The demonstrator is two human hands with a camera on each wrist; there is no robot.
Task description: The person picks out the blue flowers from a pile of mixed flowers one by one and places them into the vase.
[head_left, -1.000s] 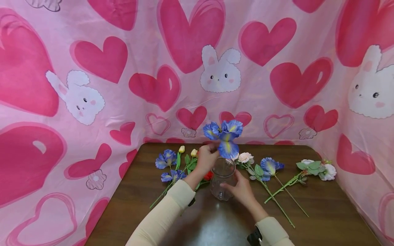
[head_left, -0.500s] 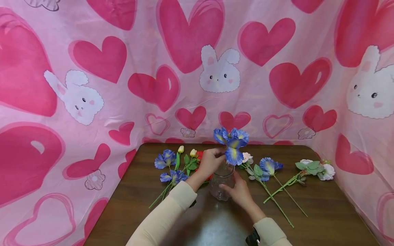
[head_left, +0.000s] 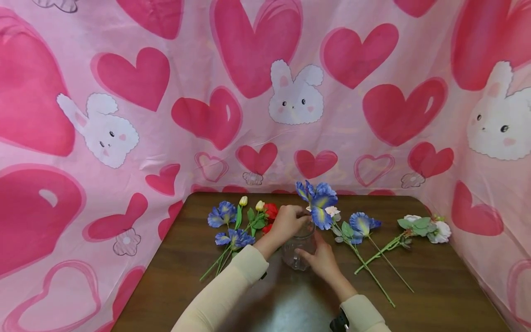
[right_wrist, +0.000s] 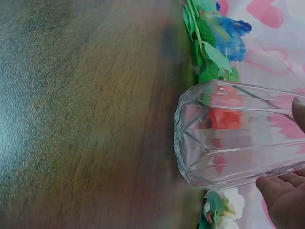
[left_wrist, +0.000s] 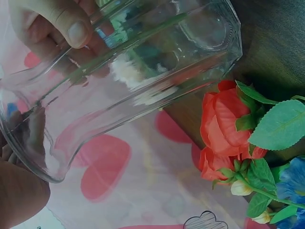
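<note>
My left hand [head_left: 285,227] pinches the stem of a blue artificial iris [head_left: 321,203] just above the mouth of a clear glass vase [head_left: 292,259]. The bloom leans over the rim on the far right side. Inside the vase, the green stem [left_wrist: 138,42] shows through the glass in the left wrist view, slanting along its length. My right hand [head_left: 326,263] holds the vase by its side, thumb toward me and fingers behind. In the right wrist view, the faceted vase base [right_wrist: 190,138] stands at the wooden table [right_wrist: 95,124].
Left of the vase lie blue irises [head_left: 222,214], cream tulips [head_left: 243,201] and red flowers [head_left: 270,211]. On the right are another blue iris [head_left: 362,226], a pale pink rose [head_left: 333,212] and white roses [head_left: 441,232]. A pink heart-print cloth [head_left: 348,129] hangs behind the table.
My left hand has moved right and down, bringing the iris lower over the vase, with its stem going into the mouth. My right hand keeps its hold on the vase.
</note>
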